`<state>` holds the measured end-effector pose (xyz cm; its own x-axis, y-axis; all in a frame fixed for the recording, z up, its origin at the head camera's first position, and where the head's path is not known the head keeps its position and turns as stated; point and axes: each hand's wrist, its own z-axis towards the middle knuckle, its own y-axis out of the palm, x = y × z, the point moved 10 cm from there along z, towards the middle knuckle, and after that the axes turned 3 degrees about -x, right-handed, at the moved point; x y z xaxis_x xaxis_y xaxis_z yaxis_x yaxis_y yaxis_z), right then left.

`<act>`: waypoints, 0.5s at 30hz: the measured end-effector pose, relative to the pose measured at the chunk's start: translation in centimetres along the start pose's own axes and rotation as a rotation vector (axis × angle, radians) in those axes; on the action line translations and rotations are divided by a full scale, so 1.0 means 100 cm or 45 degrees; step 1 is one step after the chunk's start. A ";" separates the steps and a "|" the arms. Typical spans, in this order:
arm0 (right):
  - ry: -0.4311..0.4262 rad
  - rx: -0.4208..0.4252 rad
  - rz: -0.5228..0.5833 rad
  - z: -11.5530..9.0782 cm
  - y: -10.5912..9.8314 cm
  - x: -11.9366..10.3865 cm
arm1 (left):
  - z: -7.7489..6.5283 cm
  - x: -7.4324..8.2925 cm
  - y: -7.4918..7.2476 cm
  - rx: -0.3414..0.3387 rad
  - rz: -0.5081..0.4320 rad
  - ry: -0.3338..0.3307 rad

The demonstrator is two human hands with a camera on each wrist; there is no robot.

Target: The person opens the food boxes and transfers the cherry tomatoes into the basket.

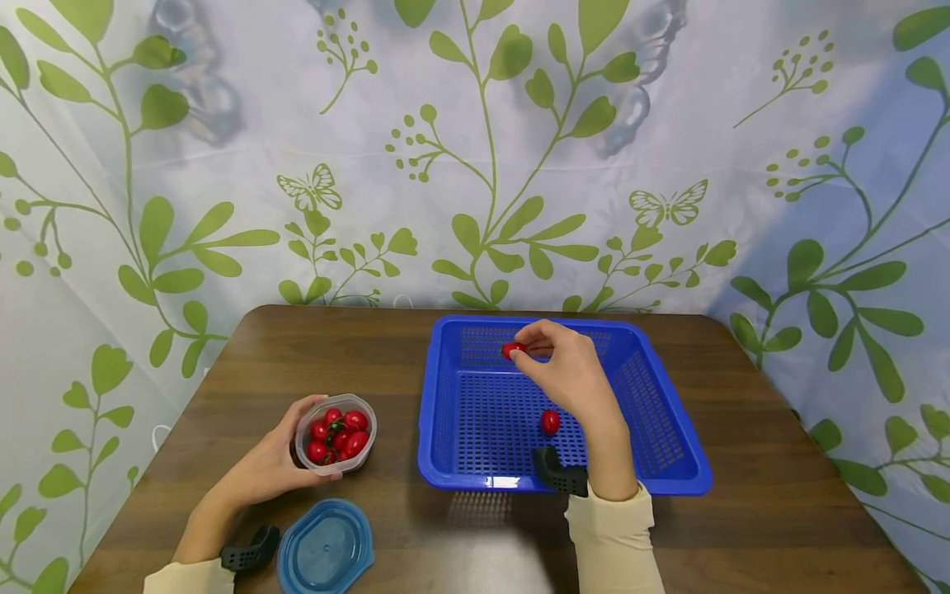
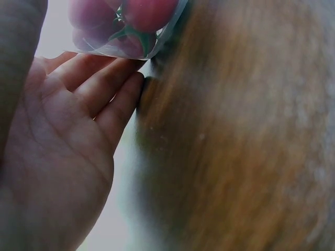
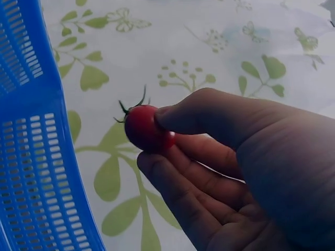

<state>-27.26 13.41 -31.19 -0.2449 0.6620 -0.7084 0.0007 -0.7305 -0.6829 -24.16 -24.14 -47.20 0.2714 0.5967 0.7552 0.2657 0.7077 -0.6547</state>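
Observation:
My right hand (image 1: 567, 371) pinches a red cherry tomato (image 3: 144, 128) between thumb and fingertips, over the back part of the blue basket (image 1: 430, 404). Its green stem points away from the fingers in the right wrist view. Another cherry tomato (image 1: 550, 422) lies on the basket floor below that hand. My left hand (image 1: 275, 462) holds a small clear plastic container (image 1: 373, 445) from its left side, fingers behind and thumb along the front. Several cherry tomatoes (image 1: 340, 436) fill this container, some with green stems. In the left wrist view only the container's lower part shows.
A blue lid (image 1: 326, 546) lies on the brown wooden table (image 1: 393, 355) in front of the container. Behind the table hangs a white cloth (image 1: 356, 148) printed with green leaves and butterflies. The basket's raised rim surrounds its slotted walls.

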 end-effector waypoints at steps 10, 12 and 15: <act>0.011 -0.008 -0.051 0.001 -0.004 0.010 | -0.001 0.001 0.001 -0.004 -0.062 0.008; 0.011 -0.002 -0.049 0.001 -0.005 0.010 | -0.001 0.001 0.001 -0.004 -0.059 0.011; 0.010 0.010 -0.044 0.001 -0.007 0.011 | 0.000 0.000 0.002 -0.006 -0.053 0.010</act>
<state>-27.63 14.62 -31.53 -0.2366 0.6883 -0.6857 -0.0149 -0.7083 -0.7058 -24.08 -24.06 -47.32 0.2675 0.5635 0.7816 0.2815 0.7301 -0.6227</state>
